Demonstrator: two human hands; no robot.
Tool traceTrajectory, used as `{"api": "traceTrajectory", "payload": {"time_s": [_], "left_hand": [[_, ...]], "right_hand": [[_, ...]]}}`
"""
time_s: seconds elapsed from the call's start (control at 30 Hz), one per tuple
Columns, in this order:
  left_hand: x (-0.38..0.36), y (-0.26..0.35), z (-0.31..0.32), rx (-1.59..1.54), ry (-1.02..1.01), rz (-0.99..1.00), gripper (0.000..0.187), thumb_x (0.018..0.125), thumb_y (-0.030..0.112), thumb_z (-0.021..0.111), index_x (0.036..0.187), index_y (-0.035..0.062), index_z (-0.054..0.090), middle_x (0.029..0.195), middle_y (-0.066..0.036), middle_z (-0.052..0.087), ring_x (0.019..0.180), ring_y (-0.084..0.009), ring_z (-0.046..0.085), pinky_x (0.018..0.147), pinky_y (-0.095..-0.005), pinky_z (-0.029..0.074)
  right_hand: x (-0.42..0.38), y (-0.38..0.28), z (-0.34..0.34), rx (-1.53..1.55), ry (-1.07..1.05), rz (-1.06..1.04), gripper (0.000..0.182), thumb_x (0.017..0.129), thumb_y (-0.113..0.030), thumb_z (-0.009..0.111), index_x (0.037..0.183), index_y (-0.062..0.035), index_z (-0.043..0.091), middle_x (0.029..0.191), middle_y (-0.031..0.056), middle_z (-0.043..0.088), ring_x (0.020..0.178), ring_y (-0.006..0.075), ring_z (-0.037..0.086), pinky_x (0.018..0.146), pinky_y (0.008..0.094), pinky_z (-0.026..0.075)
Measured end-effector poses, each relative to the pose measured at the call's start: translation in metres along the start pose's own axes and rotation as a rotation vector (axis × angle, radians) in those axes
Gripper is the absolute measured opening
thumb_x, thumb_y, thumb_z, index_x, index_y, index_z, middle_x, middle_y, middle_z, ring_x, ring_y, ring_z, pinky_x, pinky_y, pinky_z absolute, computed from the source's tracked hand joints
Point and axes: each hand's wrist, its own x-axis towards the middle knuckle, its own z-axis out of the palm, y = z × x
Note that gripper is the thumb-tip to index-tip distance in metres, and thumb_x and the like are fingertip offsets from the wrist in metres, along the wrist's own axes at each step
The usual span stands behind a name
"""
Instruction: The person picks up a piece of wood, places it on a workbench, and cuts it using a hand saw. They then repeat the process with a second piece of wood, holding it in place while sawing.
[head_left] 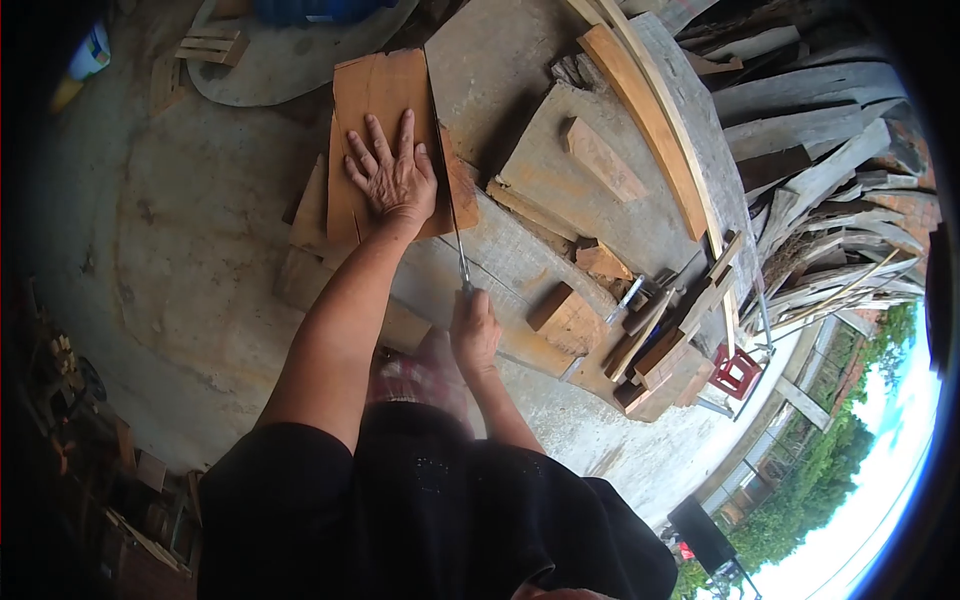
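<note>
My left hand (pixel 393 178) lies flat on a reddish-brown board (pixel 388 85), its fingers spread. The board rests on the workbench (pixel 490 265). Low and to the right of it, my right hand (pixel 476 325) is closed around the handle of a saw (pixel 461 250). The thin saw blade runs up along the right side of the board, between it and a narrow wood strip (pixel 459 185). How deep the blade sits in the wood cannot be made out.
Wood blocks (pixel 569 318) and offcuts lie on the bench to the right, near a long curved wood piece (pixel 650 130). A red stool (pixel 735 371) stands beyond them. Weathered planks (pixel 800 130) are piled at the far right.
</note>
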Motion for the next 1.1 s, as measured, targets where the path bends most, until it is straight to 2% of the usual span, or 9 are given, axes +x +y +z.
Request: {"api": "traceTrajectory", "payload": {"time_s": [0.13, 0.27, 0.33, 0.43, 0.47, 0.7, 0.87, 1.03, 1.1], "left_hand": [[0.0, 0.001, -0.001, 0.014, -0.01, 0.003, 0.056, 0.098, 0.04, 0.038, 0.152, 0.0372, 0.021, 0.16, -0.016, 0.008, 0.145, -0.0445, 0.006, 0.112, -0.0601, 0.007], [0.0, 0.0, 0.003, 0.002, 0.027, 0.014, 0.056, 0.098, 0.04, 0.037, 0.152, 0.0372, 0.02, 0.16, -0.016, 0.008, 0.145, -0.0447, 0.006, 0.112, -0.0603, 0.007], [0.007, 0.004, 0.002, 0.021, 0.02, -0.001, 0.056, 0.099, 0.04, 0.037, 0.152, 0.0375, 0.02, 0.16, -0.016, 0.007, 0.145, -0.0446, 0.006, 0.112, -0.0601, 0.007], [0.002, 0.001, 0.004, 0.024, -0.002, -0.009, 0.055, 0.099, 0.041, 0.036, 0.152, 0.0381, 0.02, 0.16, -0.016, 0.007, 0.145, -0.0446, 0.006, 0.112, -0.0597, 0.007], [0.002, 0.001, 0.006, 0.009, 0.015, -0.01, 0.055, 0.099, 0.041, 0.036, 0.152, 0.0384, 0.02, 0.16, -0.016, 0.007, 0.145, -0.0446, 0.006, 0.112, -0.0595, 0.007], [0.003, 0.003, 0.002, 0.024, 0.02, 0.011, 0.056, 0.099, 0.04, 0.035, 0.152, 0.0351, 0.019, 0.16, -0.017, 0.007, 0.144, -0.0458, 0.004, 0.112, -0.0606, 0.006], [0.004, 0.002, 0.011, -0.004, 0.047, 0.009, 0.056, 0.098, 0.04, 0.037, 0.152, 0.0341, 0.021, 0.159, -0.018, 0.008, 0.144, -0.0464, 0.005, 0.111, -0.0624, 0.006], [0.002, 0.003, 0.008, -0.001, 0.059, 0.023, 0.056, 0.098, 0.039, 0.037, 0.152, 0.0323, 0.022, 0.159, -0.019, 0.009, 0.144, -0.047, 0.005, 0.111, -0.0625, 0.006], [0.006, 0.004, 0.003, -0.017, 0.054, 0.057, 0.055, 0.098, 0.038, 0.037, 0.152, 0.0322, 0.023, 0.159, -0.018, 0.01, 0.144, -0.0466, 0.006, 0.112, -0.0616, 0.006]], "right_hand": [[-0.047, 0.036, 0.006, 0.039, 0.035, -0.007, 0.015, 0.093, -0.02, 0.057, 0.094, -0.0073, 0.051, 0.084, 0.0208, 0.063, 0.073, 0.0442, 0.061, 0.063, 0.0544, 0.047], [0.04, -0.014, 0.012, -0.007, 0.032, -0.077, 0.019, 0.093, -0.02, 0.057, 0.087, -0.0053, 0.046, 0.081, 0.0231, 0.061, 0.073, 0.048, 0.058, 0.061, 0.0541, 0.045], [0.033, -0.005, 0.015, 0.007, 0.033, -0.05, 0.018, 0.092, -0.021, 0.059, 0.09, -0.006, 0.049, 0.081, 0.022, 0.062, 0.073, 0.0461, 0.06, 0.061, 0.0534, 0.047], [-0.035, 0.035, 0.004, 0.017, 0.034, -0.031, 0.016, 0.092, -0.02, 0.06, 0.094, -0.0064, 0.052, 0.081, 0.0207, 0.064, 0.073, 0.0435, 0.062, 0.061, 0.0526, 0.048], [-0.057, 0.047, 0.003, 0.0, 0.072, -0.055, 0.016, 0.091, -0.015, 0.063, 0.091, -0.0041, 0.051, 0.078, 0.0173, 0.059, 0.069, 0.0387, 0.062, 0.058, 0.0471, 0.048], [0.04, -0.003, 0.014, -0.035, 0.032, -0.082, 0.016, 0.092, -0.018, 0.059, 0.097, -0.0049, 0.052, 0.079, 0.0224, 0.062, 0.071, 0.0443, 0.061, 0.062, 0.0518, 0.047], [-0.072, 0.068, -0.004, 0.015, 0.03, -0.014, 0.016, 0.092, -0.018, 0.061, 0.098, -0.006, 0.052, 0.077, 0.0207, 0.062, 0.07, 0.0414, 0.063, 0.06, 0.0485, 0.049], [0.045, -0.006, 0.009, -0.037, 0.041, -0.083, 0.021, 0.093, -0.021, 0.059, 0.089, -0.0046, 0.046, 0.081, 0.0235, 0.062, 0.073, 0.0464, 0.059, 0.06, 0.0527, 0.044], [0.039, -0.005, 0.006, 0.02, 0.034, -0.082, 0.022, 0.093, -0.021, 0.059, 0.089, -0.0044, 0.046, 0.082, 0.0238, 0.061, 0.074, 0.0469, 0.059, 0.061, 0.0531, 0.045]]}}
